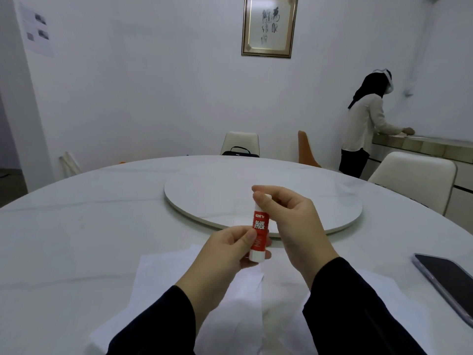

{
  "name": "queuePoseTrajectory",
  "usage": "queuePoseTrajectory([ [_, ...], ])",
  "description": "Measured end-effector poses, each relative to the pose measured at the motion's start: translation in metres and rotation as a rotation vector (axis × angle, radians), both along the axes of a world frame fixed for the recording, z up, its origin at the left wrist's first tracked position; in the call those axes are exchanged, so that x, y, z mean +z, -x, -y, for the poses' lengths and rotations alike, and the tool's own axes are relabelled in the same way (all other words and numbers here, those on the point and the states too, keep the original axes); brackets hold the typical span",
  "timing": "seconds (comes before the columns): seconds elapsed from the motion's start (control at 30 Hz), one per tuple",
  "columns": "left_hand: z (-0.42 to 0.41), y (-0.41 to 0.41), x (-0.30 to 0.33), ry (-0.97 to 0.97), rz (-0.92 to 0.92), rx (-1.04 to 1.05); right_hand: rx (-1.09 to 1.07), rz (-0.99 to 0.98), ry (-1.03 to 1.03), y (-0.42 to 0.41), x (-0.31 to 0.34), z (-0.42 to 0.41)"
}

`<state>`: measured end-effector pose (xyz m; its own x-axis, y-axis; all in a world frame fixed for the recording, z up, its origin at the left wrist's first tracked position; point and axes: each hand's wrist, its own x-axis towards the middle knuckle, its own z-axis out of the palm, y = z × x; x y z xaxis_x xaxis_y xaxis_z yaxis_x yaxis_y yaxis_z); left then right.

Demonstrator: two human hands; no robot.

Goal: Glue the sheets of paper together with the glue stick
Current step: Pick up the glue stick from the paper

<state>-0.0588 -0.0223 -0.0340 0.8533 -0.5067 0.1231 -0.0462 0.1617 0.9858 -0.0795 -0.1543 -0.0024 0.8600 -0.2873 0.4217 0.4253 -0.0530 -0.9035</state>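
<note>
You are at the very beginning of the task — no glue is on the paper yet, as far as I can judge. Your left hand (230,248) grips the lower part of the glue stick (259,233), with thumb and fingers curled around the red body, and holds it upright in the air between both hands. Your right hand (294,221) pinches the white cap (266,197) at the top of the stick; the cap looks on, so I think the step in hand is to open it. The sheets of paper (163,272) lie flat on the counter (76,226) just below your hands, partly hidden by your sleeves; they seem to overlap, but I cannot tell how many there are. What is left is nearly everything — take the cap off, spread glue on one sheet, then press the other sheet onto it.
</note>
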Motion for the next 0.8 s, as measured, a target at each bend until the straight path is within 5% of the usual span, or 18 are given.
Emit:
queuePoseTrajectory([
  [0.2,-0.0008,-0.0012,0.0001,0.118,-0.133,-0.075,0.055,-0.045,0.036,0.0033,0.0027,0.0023],
  [0.8,-0.0030,0.0015,0.0040,0.033,-0.058,0.039,0.029,-0.032,0.053,0.0062,0.0030,-0.0017],
])
